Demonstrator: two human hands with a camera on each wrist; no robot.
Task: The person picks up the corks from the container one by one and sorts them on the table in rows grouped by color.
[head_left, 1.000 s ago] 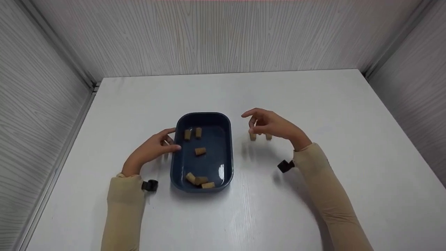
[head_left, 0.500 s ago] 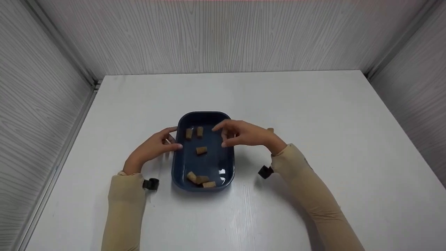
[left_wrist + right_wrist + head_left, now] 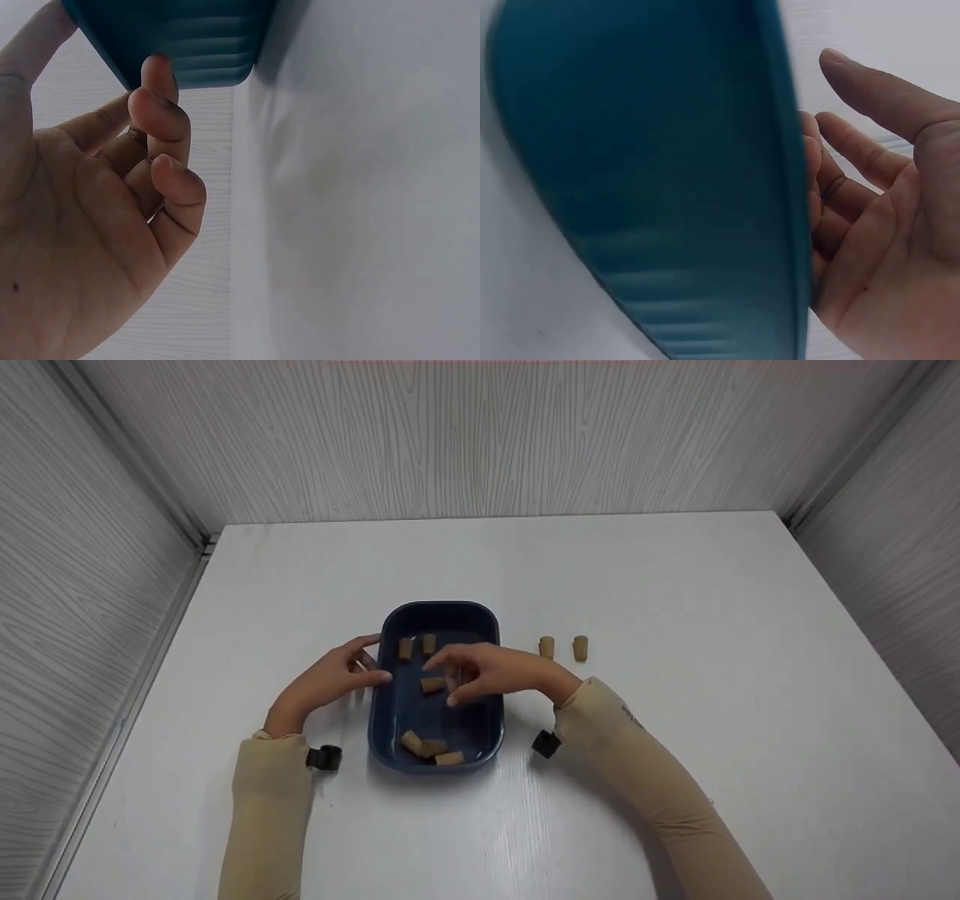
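Note:
A dark blue rectangular dish (image 3: 435, 769) holds several small tapered corks. Over its left rim lies my left hand (image 3: 330, 679), thumb tip on the rim and index fingertip against the outer side; in the left wrist view its other fingers bend loosely beside the dish wall (image 3: 202, 45). My right hand (image 3: 499, 669) reaches across the right rim, thumb and index finger apart and nothing visible between them. Just left of those fingertips lies a cork (image 3: 432, 685). Two corks, one cork (image 3: 406, 649) and another cork (image 3: 429, 643), are at the dish's back left.
Three more corks lie along the dish's front end, among them a cork (image 3: 449, 758). Right of the dish, on the white table (image 3: 675, 585), are a cork (image 3: 547, 647) and a cork (image 3: 580, 649) side by side. Pale wood-grain panels (image 3: 480, 442) enclose the table.
My right hand has moved left and nearer, from a cork on the table to over the dish, leaving two corks in sight there. The left hand has stayed at the rim.

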